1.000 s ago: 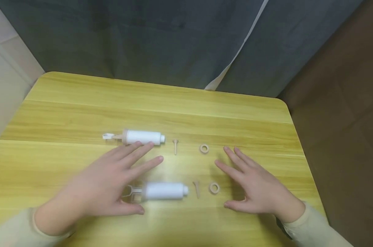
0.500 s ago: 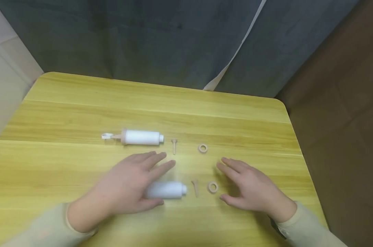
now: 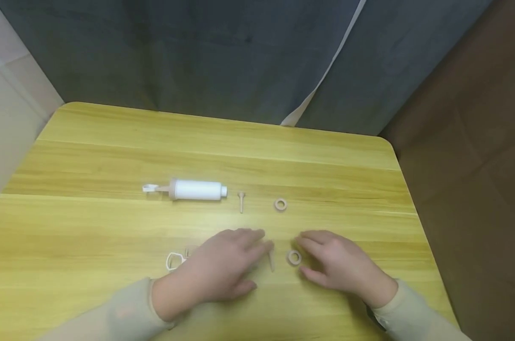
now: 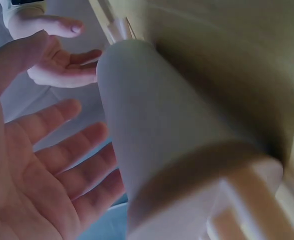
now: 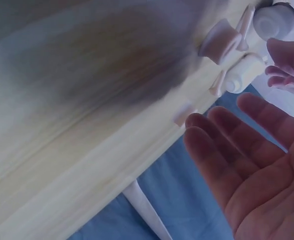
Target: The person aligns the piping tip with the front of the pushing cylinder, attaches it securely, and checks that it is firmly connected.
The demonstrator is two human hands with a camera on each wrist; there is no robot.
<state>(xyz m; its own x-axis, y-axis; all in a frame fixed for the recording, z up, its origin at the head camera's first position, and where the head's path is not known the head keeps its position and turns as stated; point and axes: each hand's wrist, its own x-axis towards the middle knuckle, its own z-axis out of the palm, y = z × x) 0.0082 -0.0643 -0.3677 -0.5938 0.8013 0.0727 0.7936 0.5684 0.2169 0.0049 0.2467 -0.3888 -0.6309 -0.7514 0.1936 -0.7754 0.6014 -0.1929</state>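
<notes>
My left hand (image 3: 217,265), fingers extended and spread, is over the near white cylinder (image 4: 152,110) and hides most of it in the head view. Its loop handle (image 3: 169,261) shows left of the wrist. In the left wrist view the palm faces the cylinder's side, holding nothing. Just past the left fingertips lies the near beige tee-shaped pin (image 3: 272,261). My right hand (image 3: 342,263), thumb apart from loosely bent fingers, is beside the near beige ring (image 3: 294,264), fingertips close to its right side. Nothing is between its fingers.
Farther back on the wooden table (image 3: 223,147) lies a second white cylinder (image 3: 198,190) with a beige collar and handle. To its right are another tee-shaped pin (image 3: 241,202) and another ring (image 3: 280,210). A dark curtain (image 3: 198,57) hangs behind the table.
My left hand has moved right and nearer, from beside the far cylinder to over the near one. My right hand has drifted slightly left and nearer, closer to the near ring. The objects stay put.
</notes>
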